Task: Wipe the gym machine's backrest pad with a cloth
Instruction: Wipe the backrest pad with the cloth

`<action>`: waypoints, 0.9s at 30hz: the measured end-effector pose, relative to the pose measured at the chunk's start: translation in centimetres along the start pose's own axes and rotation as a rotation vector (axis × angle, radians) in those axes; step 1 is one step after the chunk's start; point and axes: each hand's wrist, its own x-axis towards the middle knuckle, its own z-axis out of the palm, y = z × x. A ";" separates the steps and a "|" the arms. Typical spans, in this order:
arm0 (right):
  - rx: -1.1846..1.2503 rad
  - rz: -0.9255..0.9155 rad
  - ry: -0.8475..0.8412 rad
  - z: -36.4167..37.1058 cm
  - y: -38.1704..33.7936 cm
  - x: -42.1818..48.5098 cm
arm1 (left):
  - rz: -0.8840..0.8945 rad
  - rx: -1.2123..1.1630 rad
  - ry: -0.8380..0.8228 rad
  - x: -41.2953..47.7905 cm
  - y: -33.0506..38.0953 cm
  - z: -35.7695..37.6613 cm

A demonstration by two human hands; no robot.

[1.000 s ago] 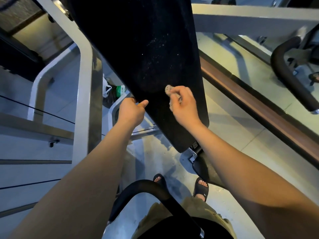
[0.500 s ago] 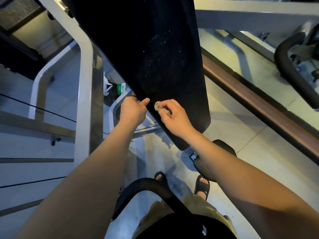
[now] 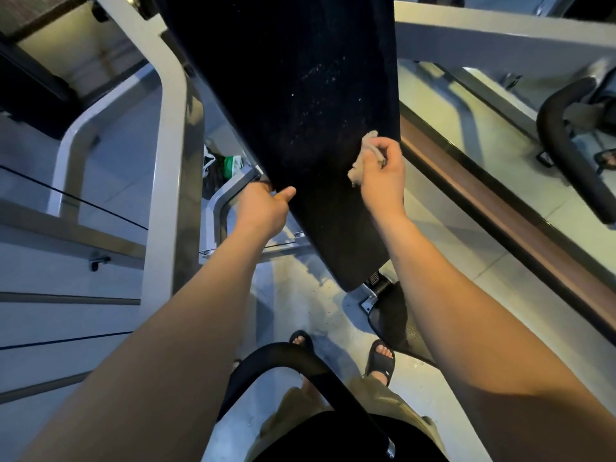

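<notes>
1. My right grip [image 3: 383, 175] is clamped on the cloth [image 3: 356, 171]: the fingers are curled in and bunch the pale rag into a wad, with a bit poking out above the knuckles and a bit below the thumb side.
2. The cloth sits against the backrest pad [image 3: 293, 78], right at the pad's right edge and in its nearer part.
3. My left grip [image 3: 263, 208] is closed on the pad's left edge, across from the right one. The fingers wrap behind the edge, where I cannot see them, and the thumb lies on the front face pointing right.
4. The pad is long and black and tilts from far left down to near right. Pale specks show on its face just beyond the cloth.
5. A grey metal frame [image 3: 173, 161] stands to the left of the pad, and a green and white bag [image 3: 230, 163] lies on the floor [image 3: 300, 295] behind it.
6. Just past the pad's near end I see a black seat pad [image 3: 390, 315], partly hidden by my right forearm.
7. A curved black handle [image 3: 283, 358] arches close to me, above my two black sandals [image 3: 380, 361].
8. A brown ledge [image 3: 500, 208] runs along the right side.
</notes>
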 end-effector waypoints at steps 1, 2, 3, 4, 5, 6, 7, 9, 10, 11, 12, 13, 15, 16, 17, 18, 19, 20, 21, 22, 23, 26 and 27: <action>-0.004 0.006 0.002 0.6 -0.1 -0.2 | 0.005 -0.005 -0.004 -0.1 0.1 0.0; -0.026 -0.017 -0.021 1.1 -0.3 -0.9 | 0.012 -0.013 -0.008 -0.1 0.2 0.0; -0.016 -0.032 -0.066 1.5 -0.2 -2.0 | 0.016 -0.023 -0.006 -0.2 0.2 0.0; -0.018 -0.049 -0.145 1.8 0.1 -3.3 | 0.016 -0.033 -0.001 -0.2 0.3 0.0; -0.056 -0.060 -0.247 1.8 1.0 -4.4 | 0.013 -0.043 0.003 -0.2 0.3 0.0; -0.127 -0.081 -0.347 1.7 2.0 -5.2 | 0.011 -0.049 0.004 -0.2 0.3 0.0; -0.178 -0.103 -0.410 1.3 2.6 -5.7 | 0.010 -0.051 0.002 -0.3 0.2 -0.1; -0.164 -0.074 -0.336 0.4 3.5 -5.1 | 0.008 -0.046 -0.007 -0.4 0.2 -0.1; -0.109 -0.047 -0.215 0.0 3.3 -4.3 | 0.009 -0.043 -0.011 -0.4 0.2 -0.2; -0.043 -0.022 -0.086 -0.3 3.2 -3.3 | 0.010 -0.042 -0.014 -0.4 0.2 -0.2; -0.023 -0.015 0.019 -0.6 2.8 -2.3 | 0.011 -0.039 -0.016 -0.4 0.2 -0.2; 0.011 0.003 0.067 -0.5 2.2 -1.6 | 0.013 -0.035 -0.012 -0.4 0.2 -0.2; 0.046 -0.014 0.052 0.8 1.5 -1.5 | 0.019 -0.021 -0.003 -0.3 0.2 -0.1; -0.001 -0.048 0.026 1.8 1.4 -2.2 | 0.015 -0.018 -0.003 -0.3 0.2 -0.1; -0.024 -0.089 -0.028 2.4 1.7 -3.5 | 0.011 -0.019 -0.004 -0.2 0.2 -0.1; -0.067 -0.138 -0.104 2.8 2.3 -4.7 | 0.009 -0.018 -0.002 -0.2 0.2 -0.1; -0.080 -0.183 -0.210 2.9 2.9 -5.9 | 0.010 -0.017 0.001 -0.1 0.2 -0.1; -0.131 -0.234 -0.308 2.7 3.7 -6.7 | 0.012 -0.012 0.003 -0.1 0.1 -0.1; -0.167 -0.270 -0.370 2.2 4.4 -7.1 | 0.013 -0.008 0.004 -0.1 0.1 -0.1; -0.189 -0.260 -0.355 1.6 4.8 -6.8 | 0.012 -0.004 -0.001 -0.2 0.1 -0.2; -0.168 -0.213 -0.285 1.1 4.7 -6.2 | 0.008 -0.003 -0.008 -0.1 0.1 -0.3; -0.057 -0.049 0.065 -0.4 3.3 -3.3 | -0.002 -0.001 -0.018 -0.1 0.1 -0.4; -0.037 -0.043 0.106 -0.4 2.8 -2.6 | 0.001 -0.001 -0.015 -0.1 0.1 -0.4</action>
